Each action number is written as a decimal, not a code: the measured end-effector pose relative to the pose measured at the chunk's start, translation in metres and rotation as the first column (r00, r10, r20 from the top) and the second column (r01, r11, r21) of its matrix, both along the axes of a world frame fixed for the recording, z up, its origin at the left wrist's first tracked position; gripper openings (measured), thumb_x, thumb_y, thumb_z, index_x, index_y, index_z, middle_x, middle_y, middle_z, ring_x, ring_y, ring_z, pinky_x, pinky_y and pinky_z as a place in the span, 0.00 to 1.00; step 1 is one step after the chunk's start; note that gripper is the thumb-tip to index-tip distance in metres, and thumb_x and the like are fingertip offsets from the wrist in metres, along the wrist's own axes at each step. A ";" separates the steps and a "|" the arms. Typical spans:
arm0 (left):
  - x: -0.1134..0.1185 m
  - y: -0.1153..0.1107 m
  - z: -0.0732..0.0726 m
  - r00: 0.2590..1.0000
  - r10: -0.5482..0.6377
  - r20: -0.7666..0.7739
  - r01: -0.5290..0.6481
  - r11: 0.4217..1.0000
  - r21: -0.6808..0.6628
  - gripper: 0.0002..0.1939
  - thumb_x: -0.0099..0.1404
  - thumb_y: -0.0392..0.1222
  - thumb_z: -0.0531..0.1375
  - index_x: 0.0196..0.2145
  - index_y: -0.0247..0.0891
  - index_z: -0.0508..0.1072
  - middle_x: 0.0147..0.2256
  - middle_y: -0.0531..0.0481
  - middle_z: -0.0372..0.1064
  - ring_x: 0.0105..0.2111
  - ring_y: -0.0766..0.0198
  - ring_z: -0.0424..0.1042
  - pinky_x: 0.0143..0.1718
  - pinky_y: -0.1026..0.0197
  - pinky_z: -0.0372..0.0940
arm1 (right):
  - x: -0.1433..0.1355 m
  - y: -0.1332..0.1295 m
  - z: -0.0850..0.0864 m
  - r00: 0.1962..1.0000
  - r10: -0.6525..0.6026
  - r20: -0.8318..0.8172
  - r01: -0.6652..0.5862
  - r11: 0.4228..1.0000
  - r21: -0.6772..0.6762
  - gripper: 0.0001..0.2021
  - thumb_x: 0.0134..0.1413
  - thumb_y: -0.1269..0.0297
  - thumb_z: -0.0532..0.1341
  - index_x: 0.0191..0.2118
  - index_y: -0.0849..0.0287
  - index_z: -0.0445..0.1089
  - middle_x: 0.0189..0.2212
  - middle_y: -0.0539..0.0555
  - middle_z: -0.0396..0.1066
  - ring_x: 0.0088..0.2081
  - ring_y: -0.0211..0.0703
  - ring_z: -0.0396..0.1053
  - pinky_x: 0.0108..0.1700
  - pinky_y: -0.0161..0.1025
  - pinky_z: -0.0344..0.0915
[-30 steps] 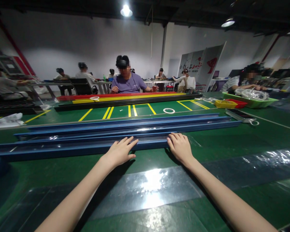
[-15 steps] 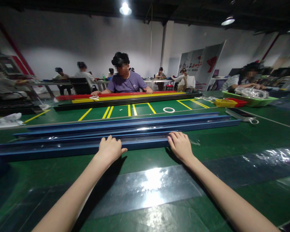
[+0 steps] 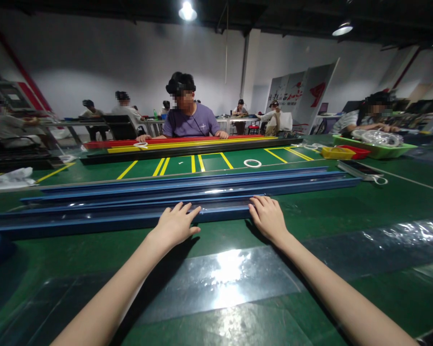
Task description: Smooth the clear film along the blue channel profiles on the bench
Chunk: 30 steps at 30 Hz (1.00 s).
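A long blue plastic channel (image 3: 104, 220) with a clear strip inside lies nearest me on the green table. My left hand (image 3: 178, 223) rests over its near edge with the fingers spread out and the thumb apart. At the channel's right end, my right hand (image 3: 269, 216) is closed around it, fingers curled over the top; the thumb side is partly hidden. Just behind lie two more blue channels (image 3: 292, 184), roughly parallel to the first. A wide clear plastic strip (image 3: 202, 278) is spread flat on the table under my forearms.
Across the table a person in a purple shirt (image 3: 191, 120) sits behind red, yellow and black channels (image 3: 202, 143). A white ring (image 3: 252, 163) lies on the yellow-taped table. To the right are a phone-like device (image 3: 359, 169), a yellow tray (image 3: 337, 153) and a green basin (image 3: 391, 151).
My left hand has slid a little to the right along the channel, and its fingers have spread. The right hand has stayed at the channel's end.
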State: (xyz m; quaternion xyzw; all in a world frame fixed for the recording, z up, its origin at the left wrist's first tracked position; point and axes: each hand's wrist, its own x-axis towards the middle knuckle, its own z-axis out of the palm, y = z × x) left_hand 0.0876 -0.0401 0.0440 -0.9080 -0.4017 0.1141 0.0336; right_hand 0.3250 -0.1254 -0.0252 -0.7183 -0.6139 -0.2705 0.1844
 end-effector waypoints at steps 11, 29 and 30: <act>-0.011 0.008 0.006 0.985 0.162 -0.055 -0.148 0.967 0.206 0.22 0.60 0.55 0.50 0.44 0.40 0.70 0.50 0.41 0.61 0.53 0.49 0.55 0.47 0.50 0.54 | 0.003 0.000 0.000 1.000 -0.024 0.005 0.024 1.000 -0.001 0.17 0.58 0.61 0.45 0.39 0.61 0.68 0.41 0.56 0.69 0.42 0.45 0.60 0.43 0.40 0.50; -0.004 0.003 0.007 0.997 0.074 -0.036 -0.072 0.997 0.041 0.26 0.61 0.55 0.48 0.56 0.49 0.54 0.56 0.45 0.53 0.55 0.51 0.52 0.48 0.51 0.54 | 0.001 0.000 0.001 1.000 0.004 0.002 -0.004 1.000 -0.011 0.17 0.58 0.61 0.45 0.41 0.61 0.67 0.42 0.57 0.68 0.43 0.45 0.60 0.43 0.40 0.50; -0.006 0.005 0.008 0.996 0.088 -0.035 -0.086 0.995 0.060 0.25 0.61 0.55 0.48 0.54 0.48 0.58 0.54 0.44 0.56 0.53 0.51 0.54 0.47 0.51 0.55 | 0.002 0.000 0.001 1.000 0.002 0.001 -0.002 1.000 -0.008 0.17 0.58 0.61 0.45 0.41 0.61 0.67 0.42 0.57 0.68 0.43 0.45 0.60 0.43 0.40 0.50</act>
